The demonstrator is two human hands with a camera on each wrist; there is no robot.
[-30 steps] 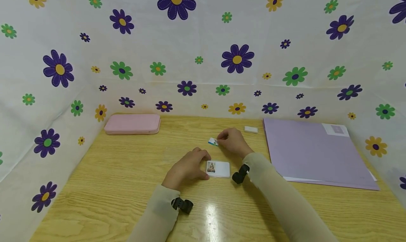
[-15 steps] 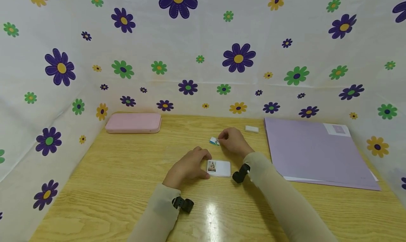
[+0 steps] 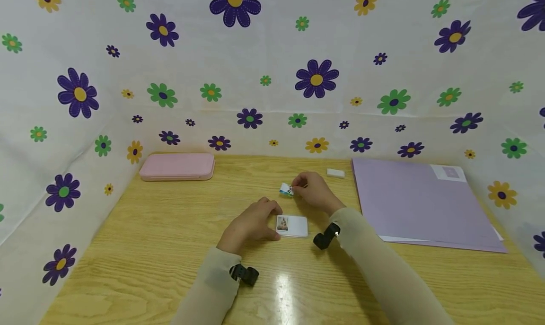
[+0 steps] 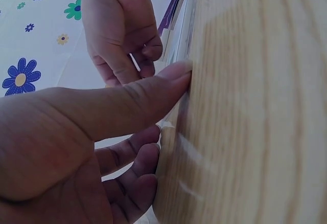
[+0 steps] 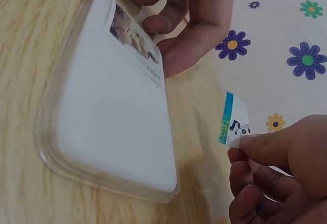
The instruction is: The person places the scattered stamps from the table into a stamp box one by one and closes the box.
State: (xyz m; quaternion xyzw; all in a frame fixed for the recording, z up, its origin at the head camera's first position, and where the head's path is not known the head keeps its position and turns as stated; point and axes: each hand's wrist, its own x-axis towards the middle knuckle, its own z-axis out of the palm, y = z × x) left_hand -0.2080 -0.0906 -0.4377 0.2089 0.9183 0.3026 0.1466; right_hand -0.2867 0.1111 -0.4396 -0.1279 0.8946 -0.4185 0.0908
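Note:
A white, round-cornered slab with a clear rim point(image 3: 298, 225) lies on the wooden table, one end bearing a small picture sticker point(image 3: 283, 223). My left hand point(image 3: 254, 219) grips the slab at its picture end, thumb on the near edge and fingers along the far edge; the left wrist view shows the thumb point(image 4: 148, 98) against the clear rim. Beyond the slab, my right hand point(image 3: 314, 191) pinches a small white sticker with a blue strip and black print point(image 3: 286, 188) between thumb and forefinger. In the right wrist view this sticker point(image 5: 235, 121) stands tilted up, apart from the slab.
A pink pencil case point(image 3: 177, 166) lies at the back left. Behind my right hand is a small white block point(image 3: 335, 173). A large lilac folder point(image 3: 419, 204) covers the right side of the table. Flowered cloth point(image 3: 272, 55) encloses the back and sides.
The sticker in my right hand has tilted up a little and shows more of its face. My left hand keeps its grip on the slab. The head view has shifted slightly.

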